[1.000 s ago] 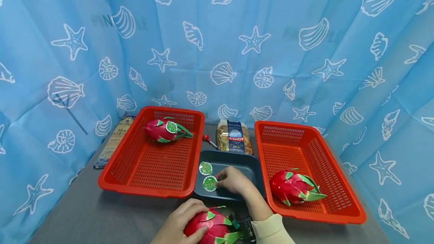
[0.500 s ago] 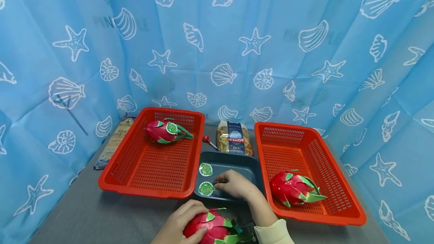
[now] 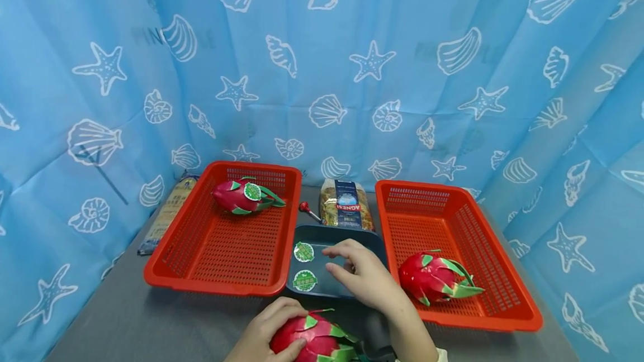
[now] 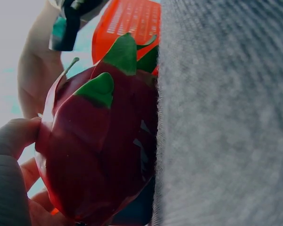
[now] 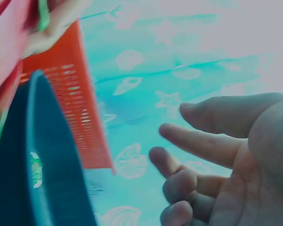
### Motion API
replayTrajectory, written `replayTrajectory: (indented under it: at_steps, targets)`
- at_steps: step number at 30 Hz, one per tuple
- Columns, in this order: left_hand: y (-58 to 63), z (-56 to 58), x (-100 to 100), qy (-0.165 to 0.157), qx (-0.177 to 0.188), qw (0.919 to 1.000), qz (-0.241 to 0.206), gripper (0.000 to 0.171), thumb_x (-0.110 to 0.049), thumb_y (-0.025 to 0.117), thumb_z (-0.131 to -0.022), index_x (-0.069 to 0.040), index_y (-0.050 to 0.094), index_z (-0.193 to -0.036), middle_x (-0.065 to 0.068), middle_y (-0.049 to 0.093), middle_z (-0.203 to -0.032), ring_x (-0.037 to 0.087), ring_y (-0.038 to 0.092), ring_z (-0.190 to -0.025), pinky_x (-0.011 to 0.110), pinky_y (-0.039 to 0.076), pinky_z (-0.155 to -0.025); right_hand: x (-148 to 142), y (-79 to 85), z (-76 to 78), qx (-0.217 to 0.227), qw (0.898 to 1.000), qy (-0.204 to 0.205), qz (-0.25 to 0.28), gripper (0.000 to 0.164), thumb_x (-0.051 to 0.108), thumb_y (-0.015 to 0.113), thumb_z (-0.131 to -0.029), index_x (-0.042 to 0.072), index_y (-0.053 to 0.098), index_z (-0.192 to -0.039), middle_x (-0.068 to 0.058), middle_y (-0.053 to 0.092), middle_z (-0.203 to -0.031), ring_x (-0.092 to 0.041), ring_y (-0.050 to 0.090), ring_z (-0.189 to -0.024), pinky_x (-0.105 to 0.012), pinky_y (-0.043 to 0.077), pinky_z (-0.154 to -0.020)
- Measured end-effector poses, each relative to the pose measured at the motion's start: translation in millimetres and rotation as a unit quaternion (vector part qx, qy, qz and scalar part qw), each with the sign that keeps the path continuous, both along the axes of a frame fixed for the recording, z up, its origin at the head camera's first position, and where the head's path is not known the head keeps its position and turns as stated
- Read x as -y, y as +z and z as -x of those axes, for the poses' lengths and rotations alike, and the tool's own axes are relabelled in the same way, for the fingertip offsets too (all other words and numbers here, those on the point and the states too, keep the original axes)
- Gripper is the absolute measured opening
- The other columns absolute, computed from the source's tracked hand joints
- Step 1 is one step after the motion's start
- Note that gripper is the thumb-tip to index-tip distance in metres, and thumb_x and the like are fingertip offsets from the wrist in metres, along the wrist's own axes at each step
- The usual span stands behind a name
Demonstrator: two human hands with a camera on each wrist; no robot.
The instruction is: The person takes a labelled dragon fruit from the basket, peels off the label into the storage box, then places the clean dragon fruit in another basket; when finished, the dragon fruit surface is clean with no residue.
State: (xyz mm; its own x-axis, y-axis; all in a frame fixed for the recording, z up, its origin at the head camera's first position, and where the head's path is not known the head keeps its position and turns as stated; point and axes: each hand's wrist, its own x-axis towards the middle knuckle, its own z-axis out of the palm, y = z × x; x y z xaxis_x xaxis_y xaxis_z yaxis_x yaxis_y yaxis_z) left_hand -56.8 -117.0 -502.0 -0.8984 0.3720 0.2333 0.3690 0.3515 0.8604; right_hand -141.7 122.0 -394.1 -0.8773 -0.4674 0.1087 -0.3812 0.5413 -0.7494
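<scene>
In the head view my left hand [image 3: 274,328] grips a pink dragon fruit [image 3: 309,335] with green leaf tips at the near edge of the table. The left wrist view shows the thumb and fingertips around one side of this dragon fruit [image 4: 99,141]. My right hand [image 3: 369,278] hovers over the dark blue tray [image 3: 319,232], thumb and index finger apart and nothing between them. Two round green-and-white stickers, a farther sticker [image 3: 304,252] and a nearer sticker [image 3: 304,280], lie at the tray's left side. The right wrist view shows my right hand [image 5: 231,160] holding nothing.
A red basket [image 3: 173,282] on the left holds a stickered dragon fruit [image 3: 236,196]. Another red basket [image 3: 513,323] on the right holds a dragon fruit [image 3: 427,277] with no sticker showing. Behind the tray lie a pasta bag [image 3: 347,205] and a lollipop [image 3: 304,206]; a long packet [image 3: 168,214] lies far left.
The nearer sticker first shifted slightly left and toward me at my right fingers. Then my right hand came away from it, rising rightward with its fingers spreading. My left hand keeps its hold.
</scene>
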Motion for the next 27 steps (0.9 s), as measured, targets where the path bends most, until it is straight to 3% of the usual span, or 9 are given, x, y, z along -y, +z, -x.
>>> replayTrajectory:
  at_steps: [7,17,27]
  targets:
    - [1.3,-0.6,0.3,0.002,0.021,0.9996,0.018,0.043,-0.042,0.074,-0.094,-0.023,0.068,-0.132,-0.007,0.06,-0.123,0.016,0.058,-0.107,0.026,0.058,-0.077,-14.8,20.6,-16.9,-0.091,0.993,-0.059,0.034,0.026,0.014,0.075,-0.095,0.025,0.075,-0.118,0.01,0.064,-0.11,-0.011,0.049,-0.063,-0.026,0.044,-0.056]
    - [3.5,-1.0,-1.1,-0.002,0.046,0.9988,0.014,0.038,-0.041,0.074,-0.094,-0.024,0.07,-0.127,-0.006,0.058,-0.122,0.021,0.056,-0.109,0.025,0.057,-0.076,-62.3,41.3,-30.3,-0.205,0.967,-0.136,0.068,0.028,-0.002,0.072,-0.093,0.013,0.075,-0.116,0.0,0.062,-0.104,-0.012,0.05,-0.071,-0.025,0.045,-0.058]
    - [2.6,-2.9,-1.9,-0.002,0.036,0.9994,0.004,0.033,-0.038,0.075,-0.093,-0.03,0.069,-0.124,-0.008,0.058,-0.122,0.021,0.056,-0.109,0.026,0.058,-0.077,-111.2,48.7,-37.8,-0.247,0.947,-0.182,0.096,0.039,-0.01,0.072,-0.089,0.009,0.073,-0.122,0.001,0.058,-0.104,-0.011,0.049,-0.078,-0.02,0.044,-0.066]
